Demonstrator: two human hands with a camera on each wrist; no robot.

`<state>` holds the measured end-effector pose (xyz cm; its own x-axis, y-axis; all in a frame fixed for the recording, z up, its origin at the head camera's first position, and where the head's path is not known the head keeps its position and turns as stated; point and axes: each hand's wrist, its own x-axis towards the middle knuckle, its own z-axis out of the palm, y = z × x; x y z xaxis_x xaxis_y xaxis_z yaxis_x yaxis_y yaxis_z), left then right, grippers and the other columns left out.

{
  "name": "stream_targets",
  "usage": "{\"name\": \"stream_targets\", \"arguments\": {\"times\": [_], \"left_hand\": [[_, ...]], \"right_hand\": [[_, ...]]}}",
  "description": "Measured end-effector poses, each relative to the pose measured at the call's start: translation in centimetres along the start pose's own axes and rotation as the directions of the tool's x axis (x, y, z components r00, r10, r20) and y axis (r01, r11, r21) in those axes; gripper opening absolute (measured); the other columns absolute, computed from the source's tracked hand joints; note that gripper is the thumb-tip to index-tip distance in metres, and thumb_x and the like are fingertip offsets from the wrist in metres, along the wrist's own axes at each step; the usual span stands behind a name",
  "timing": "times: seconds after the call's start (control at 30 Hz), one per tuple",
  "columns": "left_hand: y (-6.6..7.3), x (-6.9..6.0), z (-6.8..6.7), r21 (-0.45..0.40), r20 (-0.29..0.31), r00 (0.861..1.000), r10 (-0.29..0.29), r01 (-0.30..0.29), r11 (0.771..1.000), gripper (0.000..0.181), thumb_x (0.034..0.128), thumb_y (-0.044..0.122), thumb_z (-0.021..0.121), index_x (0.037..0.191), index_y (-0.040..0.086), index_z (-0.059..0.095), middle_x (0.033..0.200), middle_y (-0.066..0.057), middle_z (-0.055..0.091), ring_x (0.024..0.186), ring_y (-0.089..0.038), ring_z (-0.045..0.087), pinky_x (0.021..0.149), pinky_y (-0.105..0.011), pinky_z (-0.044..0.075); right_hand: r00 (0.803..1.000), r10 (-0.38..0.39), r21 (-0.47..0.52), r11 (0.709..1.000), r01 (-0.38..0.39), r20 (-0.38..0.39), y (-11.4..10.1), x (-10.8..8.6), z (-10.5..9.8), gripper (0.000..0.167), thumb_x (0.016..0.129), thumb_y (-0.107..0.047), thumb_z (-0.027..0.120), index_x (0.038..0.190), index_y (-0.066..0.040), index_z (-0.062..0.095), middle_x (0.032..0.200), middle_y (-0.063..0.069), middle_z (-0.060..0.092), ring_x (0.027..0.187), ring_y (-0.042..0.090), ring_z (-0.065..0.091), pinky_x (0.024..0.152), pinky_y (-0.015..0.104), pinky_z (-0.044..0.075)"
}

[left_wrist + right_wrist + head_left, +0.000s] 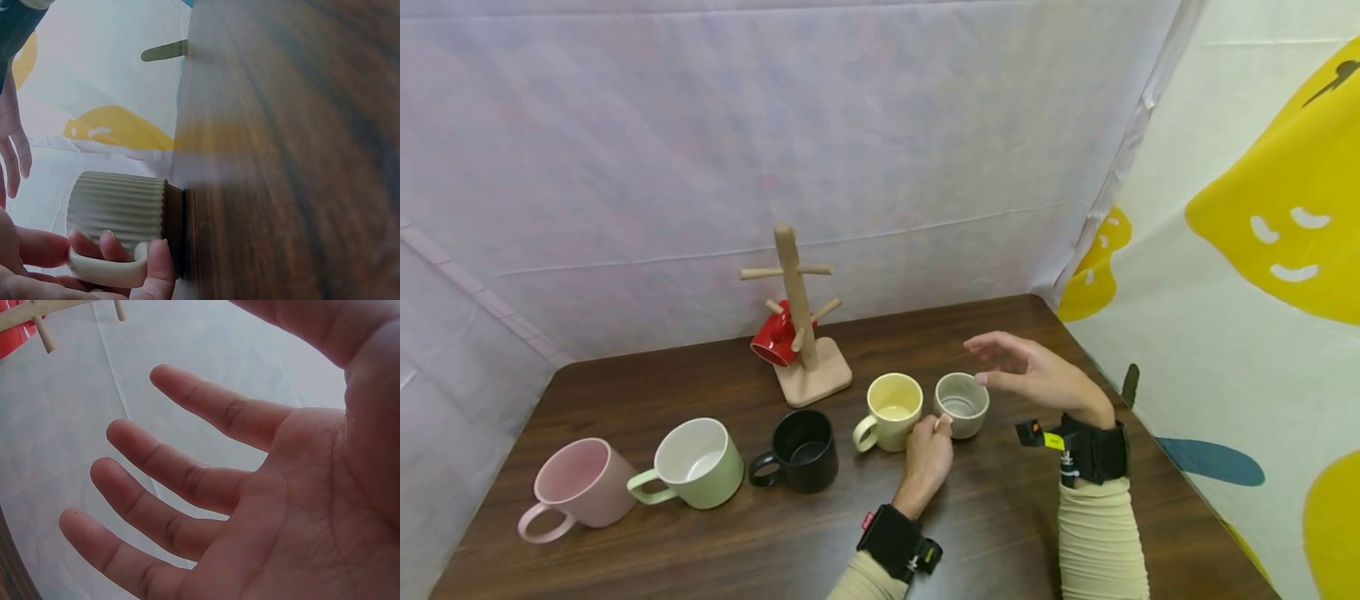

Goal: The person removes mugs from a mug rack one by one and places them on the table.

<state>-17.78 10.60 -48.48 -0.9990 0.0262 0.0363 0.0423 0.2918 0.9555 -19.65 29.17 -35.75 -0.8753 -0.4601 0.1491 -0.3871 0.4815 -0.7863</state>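
Note:
A ribbed grey-green mug (962, 405) stands upright on the table at the right end of a row of mugs. My left hand (928, 457) pinches its pale handle (109, 272), with fingertips passing through the loop in the left wrist view. Just right of that mug and above its rim hovers my right hand (1037, 375), touching nothing. Its fingers (187, 469) are spread and slightly bent in the right wrist view. Close to the left hand, a yellow mug (893, 410) stands with its handle to the left.
A wooden mug tree (811, 367) stands at the back with a red mug (775, 340) hanging on a lower peg. Leftward along the dark wooden table (700, 550) are a black mug (806, 451), a light green mug (703, 467) and a pink mug (591, 483). Cloth walls border the table.

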Motion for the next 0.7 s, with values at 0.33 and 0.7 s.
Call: {"name": "stream_targets", "arguments": {"times": [0.33,0.7], "left_hand": [[0.01,-0.15,-0.06,0.027,0.002,1.0,-0.02,0.02,0.999,0.036,0.0985,0.018,0.051,0.064,0.011,0.044,0.058,0.001,0.04,0.056,-0.014,0.042,0.054,-0.028,0.035],[0.04,-0.35,-0.18,0.039,0.0,1.0,0.009,-0.009,0.999,0.034,0.0979,0.017,0.052,0.065,0.01,0.046,0.059,0.002,0.04,0.056,-0.014,0.041,0.054,-0.029,0.035]], "right_hand": [[1.0,0.022,0.005,1.0,-0.022,0.002,-0.17,0.08,0.06,0.046,0.095,-0.021,0.068,0.137,-0.018,0.052,0.135,0.005,0.056,0.12,0.025,0.055,0.099,0.051,0.045],[1.0,-0.006,-0.011,1.0,0.006,0.013,-0.1,0.2,0.2,0.045,0.095,-0.018,0.067,0.138,-0.016,0.051,0.136,0.007,0.056,0.12,0.026,0.055,0.096,0.049,0.048]]}}
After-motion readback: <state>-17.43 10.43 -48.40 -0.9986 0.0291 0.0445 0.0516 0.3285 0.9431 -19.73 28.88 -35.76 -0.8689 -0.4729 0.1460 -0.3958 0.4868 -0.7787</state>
